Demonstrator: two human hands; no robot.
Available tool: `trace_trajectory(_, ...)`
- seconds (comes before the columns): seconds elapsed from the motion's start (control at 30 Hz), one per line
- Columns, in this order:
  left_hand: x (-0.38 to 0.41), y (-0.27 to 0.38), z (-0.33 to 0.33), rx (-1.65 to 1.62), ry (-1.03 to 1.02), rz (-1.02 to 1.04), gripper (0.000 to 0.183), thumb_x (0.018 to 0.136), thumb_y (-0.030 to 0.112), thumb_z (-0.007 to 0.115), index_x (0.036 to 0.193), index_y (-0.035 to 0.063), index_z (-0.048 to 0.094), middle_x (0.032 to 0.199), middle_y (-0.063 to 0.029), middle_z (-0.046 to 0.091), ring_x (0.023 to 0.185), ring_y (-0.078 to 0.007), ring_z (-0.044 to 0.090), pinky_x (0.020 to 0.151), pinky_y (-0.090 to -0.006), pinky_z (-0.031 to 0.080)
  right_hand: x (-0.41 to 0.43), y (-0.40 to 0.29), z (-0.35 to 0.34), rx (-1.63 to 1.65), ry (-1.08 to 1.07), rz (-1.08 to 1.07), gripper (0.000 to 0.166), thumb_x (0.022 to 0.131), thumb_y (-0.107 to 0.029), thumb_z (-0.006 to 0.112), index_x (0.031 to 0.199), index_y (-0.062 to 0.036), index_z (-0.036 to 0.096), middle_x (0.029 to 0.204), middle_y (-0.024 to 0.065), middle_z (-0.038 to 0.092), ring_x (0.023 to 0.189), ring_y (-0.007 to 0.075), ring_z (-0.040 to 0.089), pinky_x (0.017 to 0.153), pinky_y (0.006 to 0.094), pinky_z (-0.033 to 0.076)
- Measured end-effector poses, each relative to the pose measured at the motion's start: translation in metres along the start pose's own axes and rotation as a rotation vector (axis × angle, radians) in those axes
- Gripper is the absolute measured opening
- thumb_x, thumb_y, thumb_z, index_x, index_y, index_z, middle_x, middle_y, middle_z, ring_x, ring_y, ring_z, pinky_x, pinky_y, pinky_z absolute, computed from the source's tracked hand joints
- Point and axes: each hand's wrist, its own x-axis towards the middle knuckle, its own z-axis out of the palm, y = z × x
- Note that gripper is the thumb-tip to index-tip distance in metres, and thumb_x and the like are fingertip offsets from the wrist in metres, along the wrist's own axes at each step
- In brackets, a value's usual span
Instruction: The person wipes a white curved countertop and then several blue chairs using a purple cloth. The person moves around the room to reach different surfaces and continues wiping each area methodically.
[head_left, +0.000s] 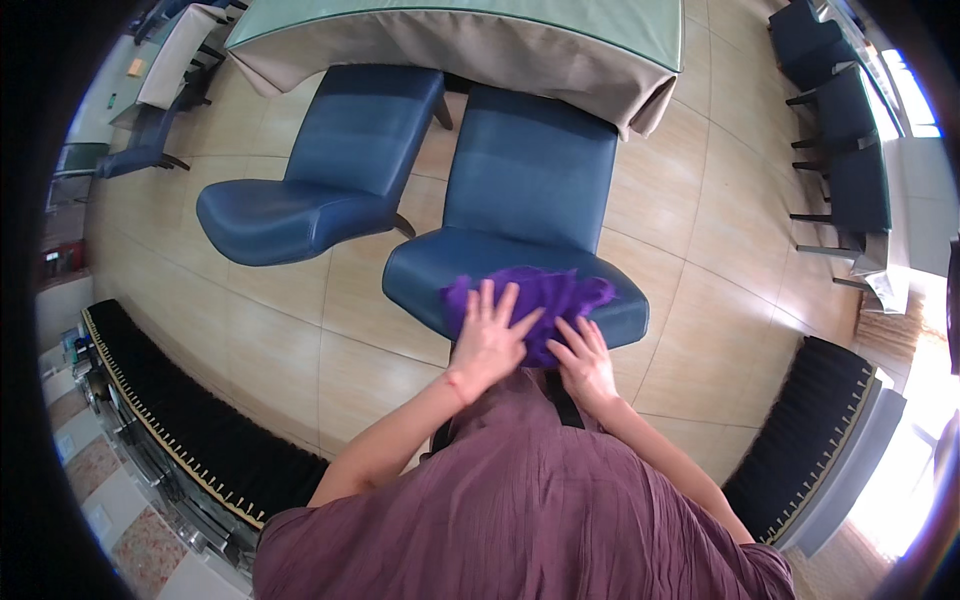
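A crumpled purple cloth (555, 300) lies on the front of the seat of a blue upholstered chair (529, 176). My left hand (491, 334) rests on the cloth's left part with fingers spread. At the cloth's lower right edge, my right hand (585, 360) touches it with slightly bent fingers; whether any fabric is pinched there I cannot tell. The chair's backrest stands beyond the seat, close to a draped table.
A second blue chair (341, 165) stands to the left. Beyond both is a table with a green top (465, 11) and beige cloth. Black-skirted counters (195, 405) curve at lower left and lower right. More chairs (859, 187) line the right side.
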Motion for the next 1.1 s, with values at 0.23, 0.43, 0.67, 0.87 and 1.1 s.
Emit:
trace_trajectory(0.23, -0.047, -0.079, -0.02, 0.173, 0.094, -0.262, 0.061, 0.087, 0.022, 0.06, 0.147, 0.0264, 0.054, 0.166, -0.0107, 0.026, 0.147, -0.0593, 0.018, 0.111, -0.0785, 0.019, 0.084, -0.043, 0.048, 0.098, -0.071, -0.246, 0.029, 0.086, -0.008, 0.058, 0.114, -0.0029, 0.06, 0.149, 0.0172, 0.05, 0.141, 0.0414, 0.044, 0.12, 0.0512, 0.033)
trace_trajectory(0.43, -0.037, -0.034, 0.022, 0.068, 0.171, -0.097, 0.058, 0.086, 0.023, 0.062, 0.136, -0.0068, 0.055, 0.161, -0.0178, 0.032, 0.146, -0.0597, 0.017, 0.117, -0.0698, 0.018, 0.041, -0.013, 0.023, 0.154, -0.072, -0.263, 0.019, 0.09, -0.01, 0.056, 0.107, -0.001, 0.058, 0.146, 0.0177, 0.053, 0.139, 0.0393, 0.047, 0.118, 0.0505, 0.037)
trace_trajectory(0.67, 0.011, 0.055, 0.041, -0.02, 0.068, 0.17, 0.062, 0.085, 0.031, 0.069, 0.142, 0.0098, 0.056, 0.155, -0.0288, 0.033, 0.145, -0.0561, 0.024, 0.116, -0.0657, 0.026, -0.046, 0.071, -0.024, -0.003, 0.101, 0.031, 0.012, 0.088, -0.002, 0.055, 0.1, -0.0029, 0.057, 0.149, 0.0099, 0.053, 0.143, 0.0378, 0.044, 0.118, 0.053, 0.035)
trace_trajectory(0.87, 0.101, 0.107, 0.067, -0.099, 0.075, 0.226, 0.056, 0.095, 0.032, 0.061, 0.148, 0.0173, 0.051, 0.151, -0.0282, 0.039, 0.139, -0.0535, 0.036, 0.113, -0.0592, 0.035, -0.029, 0.115, -0.024, 0.318, 0.279, 0.667, 0.035, 0.091, 0.002, 0.047, 0.126, -0.0045, 0.05, 0.121, 0.0249, 0.064, 0.111, 0.0443, 0.061, 0.095, 0.0478, 0.05)
trace_trajectory(1.1, 0.178, 0.045, 0.14, -0.213, -0.338, 0.077, 0.048, 0.107, 0.04, 0.036, 0.144, 0.0152, 0.053, 0.15, -0.0183, 0.05, 0.139, -0.0386, 0.047, 0.113, -0.0538, 0.041, 0.0, 0.138, 0.002, 1.315, 0.351, 0.9, 0.04, 0.106, -0.017, 0.044, 0.143, -0.0061, 0.054, 0.127, 0.007, 0.067, 0.117, 0.0169, 0.061, 0.101, 0.0299, 0.047)
